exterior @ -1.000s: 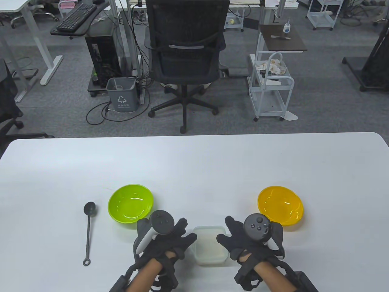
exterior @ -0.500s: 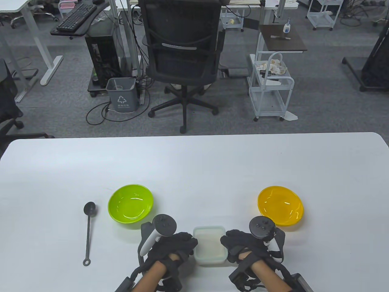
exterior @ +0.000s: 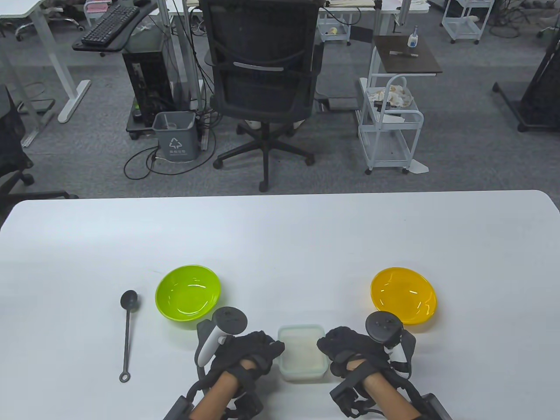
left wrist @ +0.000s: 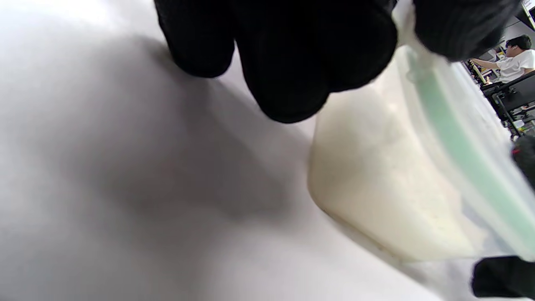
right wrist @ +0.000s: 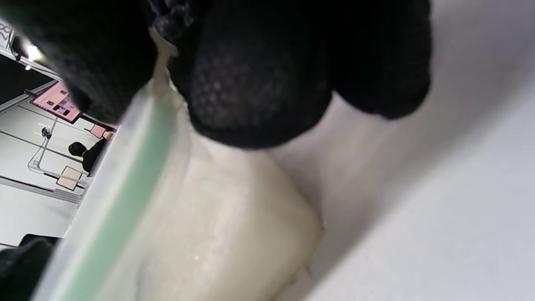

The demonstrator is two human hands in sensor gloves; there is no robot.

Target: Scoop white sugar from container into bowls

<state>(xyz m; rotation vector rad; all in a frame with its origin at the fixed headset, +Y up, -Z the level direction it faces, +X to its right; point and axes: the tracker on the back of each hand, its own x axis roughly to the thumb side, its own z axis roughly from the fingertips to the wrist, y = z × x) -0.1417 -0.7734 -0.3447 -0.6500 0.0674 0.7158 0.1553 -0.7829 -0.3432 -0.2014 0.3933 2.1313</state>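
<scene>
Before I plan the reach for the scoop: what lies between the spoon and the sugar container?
In the table view, the green bowl and left hand lie between spoon and container.

Overhead table view; close, tilted wrist views

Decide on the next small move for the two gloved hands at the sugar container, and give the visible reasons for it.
Probably lift the lid off. The left hand and right hand grip opposite sides of the container, fingers at the lid's green-sealed rim. The lid seems on, both bowls look empty, and the scoop lies untouched, left of the green bowl.
</scene>
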